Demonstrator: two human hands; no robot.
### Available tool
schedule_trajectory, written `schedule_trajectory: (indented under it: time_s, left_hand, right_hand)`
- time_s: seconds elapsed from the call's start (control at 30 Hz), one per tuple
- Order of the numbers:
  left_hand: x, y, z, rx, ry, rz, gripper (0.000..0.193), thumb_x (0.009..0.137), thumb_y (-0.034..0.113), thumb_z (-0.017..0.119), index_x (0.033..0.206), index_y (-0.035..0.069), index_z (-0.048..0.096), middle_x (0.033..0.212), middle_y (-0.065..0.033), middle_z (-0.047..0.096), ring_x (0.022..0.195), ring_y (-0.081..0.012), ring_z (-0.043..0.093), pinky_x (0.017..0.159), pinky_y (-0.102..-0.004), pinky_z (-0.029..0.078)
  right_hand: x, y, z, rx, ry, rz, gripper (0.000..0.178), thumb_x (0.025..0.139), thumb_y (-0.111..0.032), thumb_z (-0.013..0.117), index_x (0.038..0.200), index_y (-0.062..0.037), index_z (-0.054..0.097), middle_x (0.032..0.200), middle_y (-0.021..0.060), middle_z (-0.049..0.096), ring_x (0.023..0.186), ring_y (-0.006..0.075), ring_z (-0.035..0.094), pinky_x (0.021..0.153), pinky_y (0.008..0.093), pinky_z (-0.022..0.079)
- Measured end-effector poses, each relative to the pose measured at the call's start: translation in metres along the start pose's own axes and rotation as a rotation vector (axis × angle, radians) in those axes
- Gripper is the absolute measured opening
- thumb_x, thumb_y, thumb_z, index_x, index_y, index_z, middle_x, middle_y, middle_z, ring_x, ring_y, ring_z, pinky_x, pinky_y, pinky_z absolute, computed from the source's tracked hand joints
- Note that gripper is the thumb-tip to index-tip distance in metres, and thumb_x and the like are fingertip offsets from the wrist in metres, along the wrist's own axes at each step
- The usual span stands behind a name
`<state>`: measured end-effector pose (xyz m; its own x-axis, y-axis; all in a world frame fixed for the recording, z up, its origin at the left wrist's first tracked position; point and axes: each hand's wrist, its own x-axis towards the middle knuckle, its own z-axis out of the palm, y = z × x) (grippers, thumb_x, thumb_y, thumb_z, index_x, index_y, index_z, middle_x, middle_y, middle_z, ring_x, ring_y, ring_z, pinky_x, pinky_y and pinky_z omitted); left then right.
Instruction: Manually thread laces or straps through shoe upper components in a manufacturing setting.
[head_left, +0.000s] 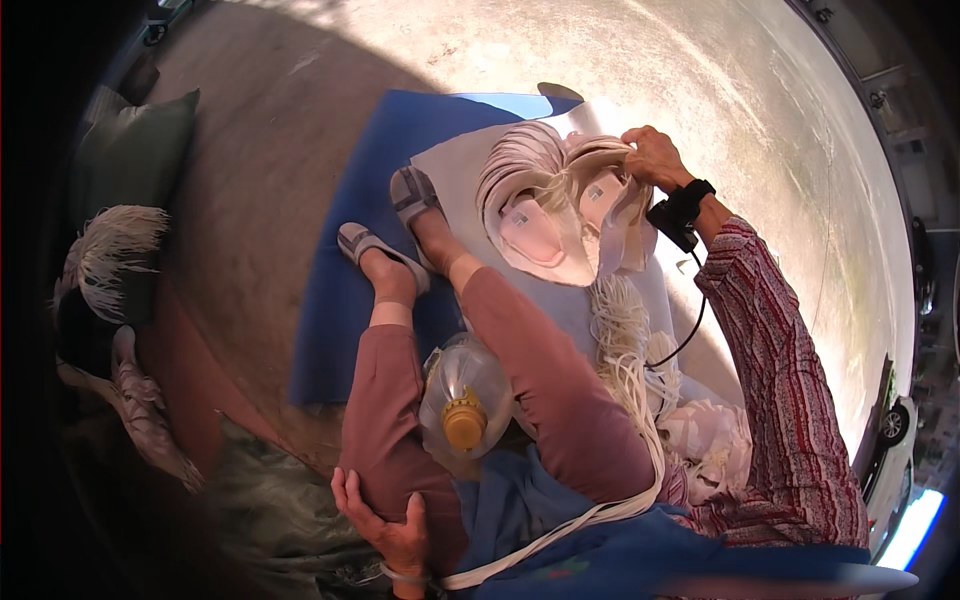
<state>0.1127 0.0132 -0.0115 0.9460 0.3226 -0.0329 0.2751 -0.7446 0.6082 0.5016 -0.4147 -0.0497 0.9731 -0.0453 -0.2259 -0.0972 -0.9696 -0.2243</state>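
My right hand (655, 158) is closed at the upper right edge of a stack of pale, curved pieces that look like shoe uppers (532, 228). Its fingertips are partly hidden against the stack. The pieces fan out in layers and lie on a pale sheet beyond my feet. My left hand (388, 525) rests on my left thigh, fingers apart and holding nothing. A bundle of white laces (618, 318) lies just below the stack, and long strands of it run across my right thigh to my lap.
Between my legs stands a clear plastic bottle (465, 385) with a yellow cap. Blue sheeting (340, 290) lies under the pale sheet. More white laces (118, 250) and a dark green sack (135, 150) are at the left. A pale crumpled bundle (708, 440) sits by my right hip.
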Motion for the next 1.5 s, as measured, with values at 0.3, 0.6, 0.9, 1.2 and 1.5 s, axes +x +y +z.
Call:
schedule_trajectory:
  time_s: [0.3, 0.6, 0.9, 1.2, 1.5]
  left_hand:
    - [-0.009, -0.034, 0.006, 0.008, 0.065, 0.118, 0.074, 0.075, 0.021, 0.072, 0.138, 0.003, 0.038, 0.144, -0.0206, 0.033, 0.133, -0.0388, 0.032, 0.111, -0.0466, 0.026]
    - [0.008, 0.005, -0.001, -0.157, -0.03, 0.264, 0.048, 0.083, 0.016, 0.068, 0.124, 0.002, 0.049, 0.127, -0.0172, 0.051, 0.117, -0.0308, 0.051, 0.098, -0.039, 0.041]
    - [0.053, 0.135, 0.099, -0.428, -0.407, 0.433, 0.028, 0.086, 0.004, 0.059, 0.114, 0.0, 0.056, 0.104, -0.0154, 0.062, 0.089, -0.0214, 0.062, 0.079, -0.03, 0.049]
    - [0.105, 0.164, 0.216, -0.392, -0.497, 0.507, 0.053, 0.081, 0.002, 0.056, 0.132, 0.0, 0.042, 0.132, -0.0191, 0.046, 0.094, -0.0283, 0.06, 0.085, -0.0343, 0.049]
    - [0.141, 0.167, 0.221, -0.135, -0.561, 0.526, 0.026, 0.08, 0.017, 0.067, 0.094, -0.001, 0.056, 0.095, -0.0129, 0.054, 0.082, -0.0265, 0.057, 0.075, -0.0363, 0.047]
  right_hand:
    - [-0.065, -0.062, -0.084, 0.076, 0.149, -0.235, 0.039, 0.07, -0.01, 0.058, 0.107, -0.0025, 0.07, 0.098, 0.0203, 0.069, 0.09, 0.0321, 0.068, 0.084, 0.0367, 0.052]
    - [-0.144, -0.038, -0.098, 0.197, 0.404, -0.521, 0.042, 0.074, 0.001, 0.046, 0.109, -0.0033, 0.069, 0.093, 0.0165, 0.065, 0.081, 0.0275, 0.063, 0.076, 0.0347, 0.05]
    - [-0.208, 0.025, -0.011, 0.301, 0.233, -0.494, 0.046, 0.073, 0.006, 0.05, 0.115, -0.0059, 0.063, 0.077, 0.0116, 0.05, 0.065, 0.0257, 0.05, 0.062, 0.0351, 0.043]
    - [-0.205, 0.037, 0.004, 0.38, 0.173, -0.484, 0.036, 0.074, 0.002, 0.053, 0.109, -0.0025, 0.061, 0.084, 0.0166, 0.053, 0.075, 0.0355, 0.057, 0.068, 0.0436, 0.047]
    - [-0.194, 0.041, 0.007, 0.382, 0.192, -0.712, 0.047, 0.072, 0.004, 0.053, 0.117, -0.0044, 0.06, 0.085, 0.0142, 0.053, 0.071, 0.0289, 0.055, 0.066, 0.0379, 0.047]
